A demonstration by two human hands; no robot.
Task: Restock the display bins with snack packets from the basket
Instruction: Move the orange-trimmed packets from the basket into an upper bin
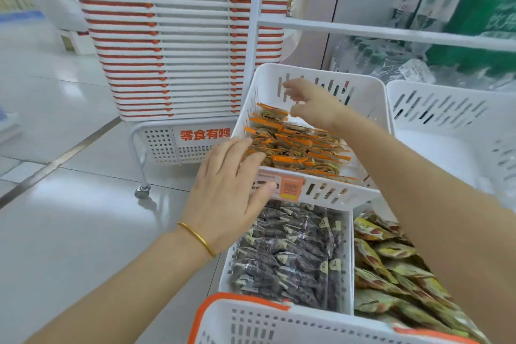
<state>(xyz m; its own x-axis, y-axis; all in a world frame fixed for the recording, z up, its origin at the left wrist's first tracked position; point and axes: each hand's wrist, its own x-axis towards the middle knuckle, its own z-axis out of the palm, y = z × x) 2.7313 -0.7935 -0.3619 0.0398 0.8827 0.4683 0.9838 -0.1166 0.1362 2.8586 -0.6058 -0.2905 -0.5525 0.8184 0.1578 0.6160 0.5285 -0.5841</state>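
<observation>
Upper display bin (360,98): white slotted plastic, tilted toward the viewer, with an orange price label (291,187) on its front lip. Contents: orange-edged snack packets (301,148), overlapping in rows across the front half. A strip of bare white bottom shows between them and the rear wall. Left hand (229,193): gold bangle (197,237) at the wrist, fingers straight and spread over the bin's front-left corner, fingertips touching the nearest packets, thumb lying against the label. Right hand (310,103): inside the bin above the rearmost packets, fingers stretched toward the rear wall with the thumb apart below them; motion-blurred, with no grip visible. Lower tier, under the front lip: one bin of dark packets (293,254), packed close to its walls, and just beside it on the right a bin of yellow-green packets (391,268), partly hidden by the right forearm. Basket (251,324): white with an orange rim, at the bottom edge of the view, contents out of sight. Neighbouring white bin (446,109): to the right of the upper bin, rims nearly touching. Left of the rack: a wheeled stack of baskets (173,36) with open tiled floor (69,204) in front of it.
</observation>
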